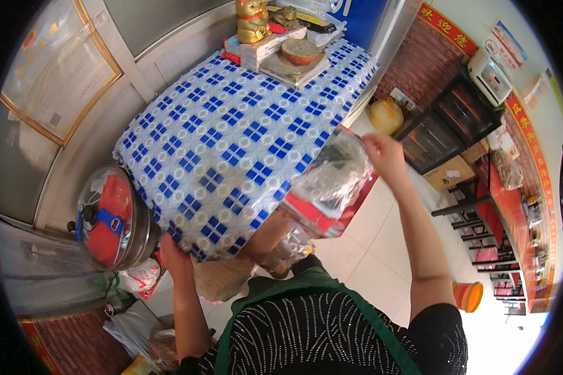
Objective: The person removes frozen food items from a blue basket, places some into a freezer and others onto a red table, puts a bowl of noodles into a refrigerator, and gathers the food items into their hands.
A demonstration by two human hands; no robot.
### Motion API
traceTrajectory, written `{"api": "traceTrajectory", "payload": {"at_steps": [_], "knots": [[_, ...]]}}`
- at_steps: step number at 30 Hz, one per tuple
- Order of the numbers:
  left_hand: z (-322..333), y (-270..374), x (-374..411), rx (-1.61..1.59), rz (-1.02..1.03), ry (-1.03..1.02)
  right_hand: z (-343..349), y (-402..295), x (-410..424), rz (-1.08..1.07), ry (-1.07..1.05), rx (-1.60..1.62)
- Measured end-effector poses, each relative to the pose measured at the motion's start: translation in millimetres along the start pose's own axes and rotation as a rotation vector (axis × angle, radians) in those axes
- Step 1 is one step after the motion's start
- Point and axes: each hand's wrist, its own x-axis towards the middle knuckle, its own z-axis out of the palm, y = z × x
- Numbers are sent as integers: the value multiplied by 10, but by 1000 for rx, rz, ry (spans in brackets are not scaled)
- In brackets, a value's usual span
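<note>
A blue-and-white checked tablecloth [211, 136] covers the table before me and hangs over its near edge. My left hand [176, 258] is at the cloth's near left corner, its fingers partly hidden behind the hanging edge and apparently closed on it. On the right, my right hand [384, 152] has curled fingers at the far corner of a red box [356, 211]. Crumpled clear plastic [335, 180] lies in that box, close to my fingertips. Whether those fingers pinch the plastic or the box rim is unclear.
At the table's back stand a golden cat figurine [252, 23] and a bowl [300, 50]. A glass-lidded pot [108, 220] is at the left. Bags [281, 248] sit below the near edge. An orange bucket [467, 296] and a long red table [516, 220] stand right.
</note>
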Motion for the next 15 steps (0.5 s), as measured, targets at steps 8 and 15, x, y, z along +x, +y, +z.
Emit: {"api": "traceTrajectory", "payload": {"at_steps": [8,15], "knots": [[349,980,-887,-826,-490,231,812,1328,1386,804,-698,655],[99,1300,-640,-755,-258,239,874,1409,1687,708,-654,1294]]}}
